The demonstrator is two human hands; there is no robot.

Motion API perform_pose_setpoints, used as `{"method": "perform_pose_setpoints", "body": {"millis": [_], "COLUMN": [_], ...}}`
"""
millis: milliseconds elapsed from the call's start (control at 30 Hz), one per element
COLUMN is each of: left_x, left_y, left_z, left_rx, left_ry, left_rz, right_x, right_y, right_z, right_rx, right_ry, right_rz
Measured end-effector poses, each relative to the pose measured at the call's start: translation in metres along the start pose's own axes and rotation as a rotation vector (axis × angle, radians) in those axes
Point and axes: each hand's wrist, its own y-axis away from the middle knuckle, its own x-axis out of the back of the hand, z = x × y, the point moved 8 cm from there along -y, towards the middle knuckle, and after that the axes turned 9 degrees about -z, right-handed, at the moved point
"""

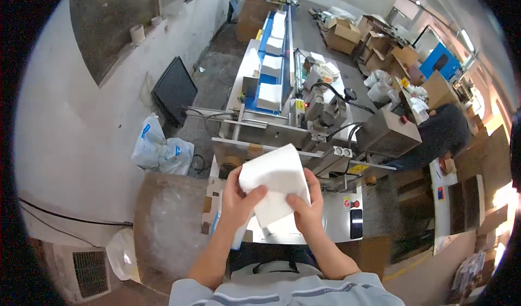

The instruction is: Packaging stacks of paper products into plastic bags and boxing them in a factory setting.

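Observation:
I hold a white block of folded tissue paper (278, 173) above the white worktable (339, 230), tilted, with both hands. My left hand (236, 202) grips its left side, thumb pressed on the face. From the right, my right hand (308, 208) clasps the opposite edge, its thumb also on the face. The fingers behind the block are partly hidden. Beyond it, a blue conveyor belt (266, 80) carries several similar white tissue blocks (269, 96) in a row.
Metal rails and machine parts (325, 113) cross in front of the conveyor. A black phone (356, 224) and a red button (355, 204) are at the table's right. Plastic bags (178, 156) and a plastic-lined carton (142, 224) stand left. Another person (442, 135) bends at right.

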Motion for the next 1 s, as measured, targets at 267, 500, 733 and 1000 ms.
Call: {"method": "perform_pose_setpoints", "body": {"millis": [267, 500, 733, 1000], "left_x": [0.012, 0.049, 0.047, 0.047], "left_y": [-0.095, -0.149, -0.163, -0.196], "left_z": [0.061, 0.033, 0.009, -0.011], "left_rx": [-0.245, -0.192, -0.283, -0.090], "left_ry": [0.080, -1.013, -1.456, -1.589], "left_rz": [-0.113, 0.137, 0.106, 0.037], "right_x": [-0.054, -0.034, 0.012, 0.139], "right_y": [-0.095, -0.342, -0.587, -0.716], "right_z": [-0.069, -0.117, -0.011, 0.225], "right_rx": [0.141, 0.294, 0.192, -0.137], "right_ry": [0.030, -0.135, -0.338, -0.381], "right_rz": [0.010, -0.031, 0.085, 0.454]}}
